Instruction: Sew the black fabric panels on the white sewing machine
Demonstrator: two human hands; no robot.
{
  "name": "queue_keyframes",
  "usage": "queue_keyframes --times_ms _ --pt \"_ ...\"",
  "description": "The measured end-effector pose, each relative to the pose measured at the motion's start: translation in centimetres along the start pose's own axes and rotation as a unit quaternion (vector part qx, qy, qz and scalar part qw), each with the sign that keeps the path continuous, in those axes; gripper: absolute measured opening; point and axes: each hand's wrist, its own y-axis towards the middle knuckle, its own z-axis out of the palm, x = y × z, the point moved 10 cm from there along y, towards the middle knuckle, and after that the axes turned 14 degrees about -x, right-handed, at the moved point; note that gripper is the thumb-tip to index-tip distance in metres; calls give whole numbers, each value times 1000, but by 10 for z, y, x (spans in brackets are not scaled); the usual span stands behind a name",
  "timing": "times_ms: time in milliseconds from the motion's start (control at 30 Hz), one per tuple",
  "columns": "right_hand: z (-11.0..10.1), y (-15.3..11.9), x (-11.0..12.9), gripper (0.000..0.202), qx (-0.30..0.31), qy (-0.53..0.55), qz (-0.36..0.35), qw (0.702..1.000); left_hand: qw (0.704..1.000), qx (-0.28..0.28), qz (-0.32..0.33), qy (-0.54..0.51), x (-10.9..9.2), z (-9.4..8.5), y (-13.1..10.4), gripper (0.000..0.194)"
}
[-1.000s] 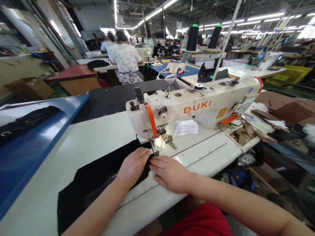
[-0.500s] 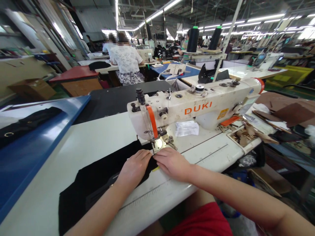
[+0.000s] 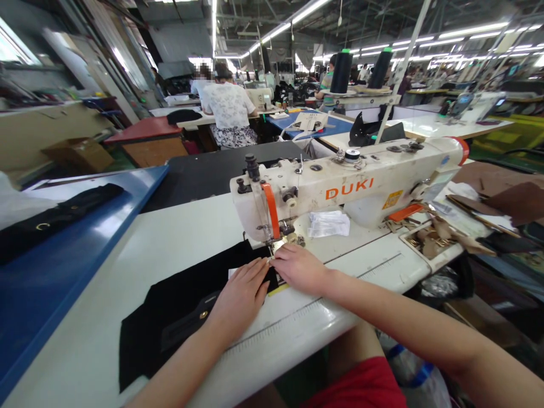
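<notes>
Fingers of the left hand point(image 3: 242, 296) lie close together, nearly straight, resting on black fabric point(image 3: 182, 292); those of the right hand point(image 3: 300, 270) bend inward, tips almost meeting the left ones, and whether they pinch anything I cannot tell. The fabric spreads under and left of the left fingers, its brass-coloured eyelet point(image 3: 204, 314) nearer the wrist, a small white piece point(image 3: 232, 273) just beside the knuckles. Beneath is a glossy white tabletop point(image 3: 191, 226), a ruler scale point(image 3: 293, 317) printed on the near side of the fingers. Just beyond the fingertips stands a sewing machine point(image 3: 357, 181) marked DUKI; right of them, under its arm, sit white slips point(image 3: 328, 223), and further right a tray of small parts point(image 3: 431, 241). Well left of the fingers lies a blue panel point(image 3: 76, 272). Far past them, a person in a patterned white top point(image 3: 229, 105) faces away, and strip lights point(image 3: 312, 11) cross a wide hall.
</notes>
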Motion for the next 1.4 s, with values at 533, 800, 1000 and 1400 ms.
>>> queue_keyframes --times_ms 533,800,1000,1400 --pt "-2 1 -18 19 -5 3 35 999 1000 7 -1 -3 5 7 20 42" --pt "-1 -2 -15 15 3 -4 26 1000 1000 5 3 -9 4 7 21 42" --pt "0 -2 -15 14 6 -5 30 1000 999 -15 3 -30 5 5 21 40" --pt "-2 -1 -18 17 0 2 44 999 1000 -18 -5 -20 20 8 31 42"
